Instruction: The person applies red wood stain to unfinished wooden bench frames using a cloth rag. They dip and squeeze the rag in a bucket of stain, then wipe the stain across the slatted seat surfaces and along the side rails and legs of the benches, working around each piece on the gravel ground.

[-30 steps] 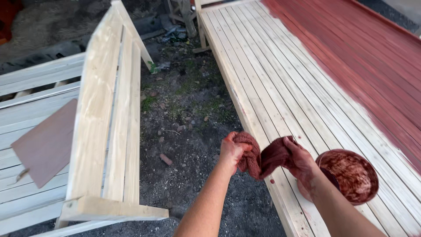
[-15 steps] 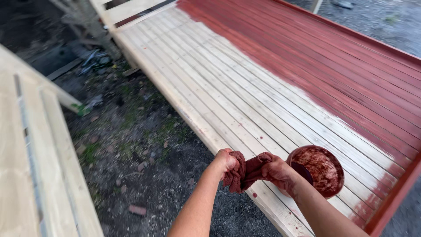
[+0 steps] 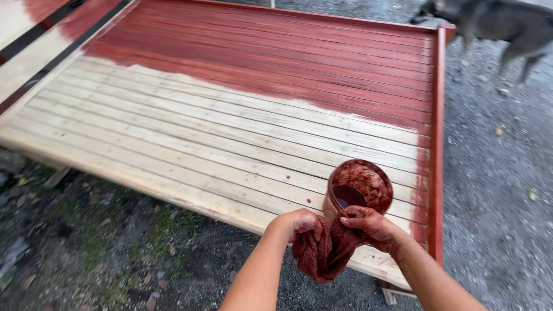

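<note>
Both hands grip one dark red, stain-soaked rag [image 3: 324,253] just off the near edge of a slatted wooden panel [image 3: 190,144]. My left hand [image 3: 298,223] clutches the rag's left part in a fist. My right hand [image 3: 368,226], smeared with red stain, pinches the rag's right part. Right behind the hands a round tub of red-brown stain [image 3: 358,185] stands on the bare slats. The panel's far half and right rail are stained red; the near half is bare pale wood.
Dark gravel and dirt with patches of moss [image 3: 109,253] lie below the panel's near edge. A grey dog [image 3: 495,26] stands on the gravel at the top right. Another partly stained board [image 3: 34,34] sits at the top left.
The view has swung right, off the bare bench frames and onto the half-stained panel. Both hands keep hold of the rag beside the tub. A dog has come into view.
</note>
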